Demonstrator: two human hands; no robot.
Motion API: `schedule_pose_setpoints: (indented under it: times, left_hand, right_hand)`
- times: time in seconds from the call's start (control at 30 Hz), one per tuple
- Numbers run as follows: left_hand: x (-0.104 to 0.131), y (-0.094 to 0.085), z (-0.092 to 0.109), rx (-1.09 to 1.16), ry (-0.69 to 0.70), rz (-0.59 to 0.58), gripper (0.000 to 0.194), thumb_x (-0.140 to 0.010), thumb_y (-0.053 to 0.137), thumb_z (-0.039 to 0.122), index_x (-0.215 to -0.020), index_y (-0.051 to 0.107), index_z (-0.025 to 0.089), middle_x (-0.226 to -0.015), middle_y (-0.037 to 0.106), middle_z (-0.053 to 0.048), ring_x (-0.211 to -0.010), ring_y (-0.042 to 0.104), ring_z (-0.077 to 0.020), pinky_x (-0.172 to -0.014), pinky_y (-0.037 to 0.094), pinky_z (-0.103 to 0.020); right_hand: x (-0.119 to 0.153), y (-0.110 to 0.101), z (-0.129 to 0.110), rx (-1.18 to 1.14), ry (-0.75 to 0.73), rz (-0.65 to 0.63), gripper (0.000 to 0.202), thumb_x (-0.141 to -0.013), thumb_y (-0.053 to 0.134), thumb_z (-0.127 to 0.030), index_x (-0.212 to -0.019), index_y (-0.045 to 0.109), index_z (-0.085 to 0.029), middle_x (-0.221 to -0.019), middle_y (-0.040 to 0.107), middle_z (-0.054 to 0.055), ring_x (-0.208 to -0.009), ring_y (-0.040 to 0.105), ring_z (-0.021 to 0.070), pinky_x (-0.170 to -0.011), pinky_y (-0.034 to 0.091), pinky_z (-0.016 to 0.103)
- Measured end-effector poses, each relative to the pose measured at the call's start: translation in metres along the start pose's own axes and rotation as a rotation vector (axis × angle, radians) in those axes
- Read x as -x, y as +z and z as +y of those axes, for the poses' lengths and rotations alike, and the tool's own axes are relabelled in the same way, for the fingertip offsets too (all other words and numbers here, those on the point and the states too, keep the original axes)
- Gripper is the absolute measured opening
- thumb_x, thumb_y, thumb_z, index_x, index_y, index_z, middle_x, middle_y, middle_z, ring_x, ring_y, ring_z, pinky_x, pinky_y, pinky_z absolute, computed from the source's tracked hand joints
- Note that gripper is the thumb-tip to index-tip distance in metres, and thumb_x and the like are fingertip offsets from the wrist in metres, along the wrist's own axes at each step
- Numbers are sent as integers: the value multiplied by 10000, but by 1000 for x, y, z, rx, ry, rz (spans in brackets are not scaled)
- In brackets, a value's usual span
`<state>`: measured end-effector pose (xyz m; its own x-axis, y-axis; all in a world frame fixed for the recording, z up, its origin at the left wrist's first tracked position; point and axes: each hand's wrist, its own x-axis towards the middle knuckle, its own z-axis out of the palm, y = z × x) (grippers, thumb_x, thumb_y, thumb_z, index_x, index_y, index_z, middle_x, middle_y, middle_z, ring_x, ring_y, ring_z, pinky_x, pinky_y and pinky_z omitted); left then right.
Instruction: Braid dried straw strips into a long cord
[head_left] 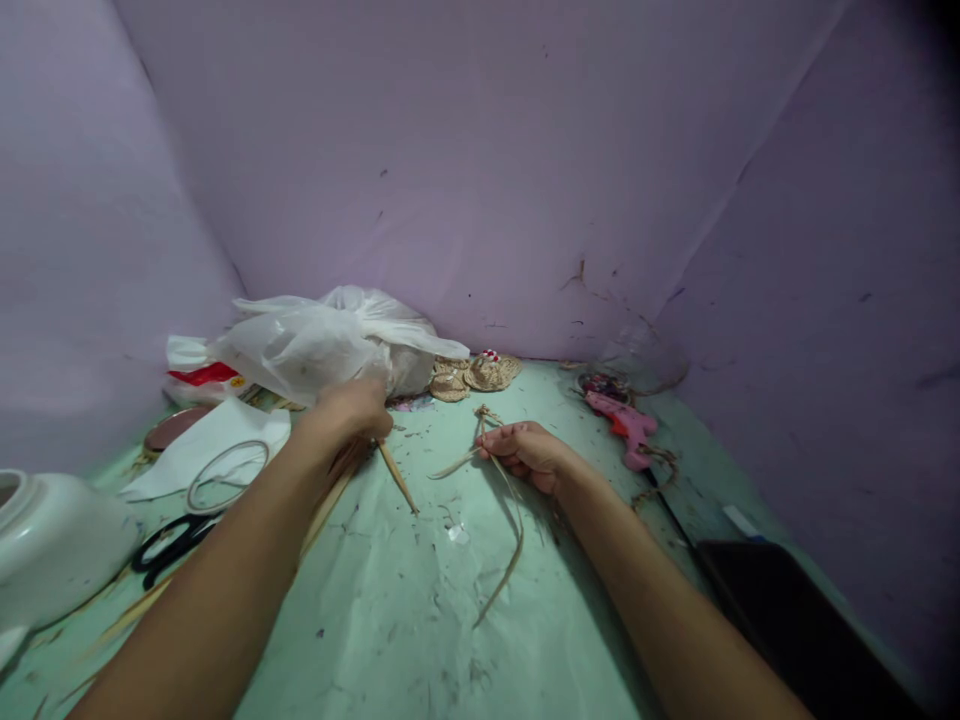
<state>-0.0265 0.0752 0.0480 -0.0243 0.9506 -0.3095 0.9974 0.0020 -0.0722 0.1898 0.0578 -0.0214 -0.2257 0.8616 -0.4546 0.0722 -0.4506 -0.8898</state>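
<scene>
My right hand [525, 450] pinches a thin strand of dried straw [516, 535] between thumb and fingers. A small braided or knotted end sticks up above the fingertips, and loose tails hang down and to the left. Over a bundle of pale straw strips [330, 508] is my left hand [356, 408], slightly blurred, with its fingers bent downward. One flat straw strip [396, 478] slants out from beneath it. The left fingertips are hidden, so I cannot tell whether they grip a strip.
A white plastic bag [315, 345] lies at the back, beside small woven straw hats [491, 373]. Left are black-handled scissors [171, 547], a tape roll [227, 477], white paper [206, 445] and a white pot [67, 540]. Right are a pink glue gun [626, 425] and a black flat object [795, 620].
</scene>
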Motion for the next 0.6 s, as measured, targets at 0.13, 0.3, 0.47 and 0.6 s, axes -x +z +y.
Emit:
schedule_pose_setpoints:
  times: [0.13, 0.3, 0.47, 0.6]
  left_hand:
    - [14, -11, 6, 1, 161, -70, 174, -528, 536, 242, -660, 626, 172, -670, 624, -60, -621, 550, -188, -568, 395, -266]
    - [9, 2, 5, 40, 357, -223, 165, -474, 525, 153, -614, 610, 170, -621, 605, -18, -580, 507, -145, -503, 360, -213]
    - [-1, 9, -13, 103, 152, -88, 233, -498, 530, 235, -706, 599, 155, -697, 616, -39, -603, 530, -156, -484, 358, -211]
    - [-4, 11, -18, 118, 19, -65, 370, -528, 541, 424, -757, 609, 141, -798, 631, -95, -637, 562, -195, -516, 387, -247]
  right_hand:
    - [1, 1, -1, 5, 20, -3, 58, -618, 572, -113, -668, 591, -91, -493, 527, -13, -309, 229, 11, -304, 107, 164]
    - [3, 1, -2, -9, 28, -4, 58, -602, 575, -105, -659, 585, -98, -471, 518, -21, -310, 224, 12, -311, 102, 167]
    - [2, 0, -1, 0, 16, -5, 65, -602, 572, -114, -661, 588, -96, -480, 524, -15, -320, 217, 14, -315, 102, 171]
    - [1, 1, 0, 35, 3, -8, 50, -613, 570, -127, -643, 585, -89, -448, 482, -24, -323, 207, 13, -314, 103, 165]
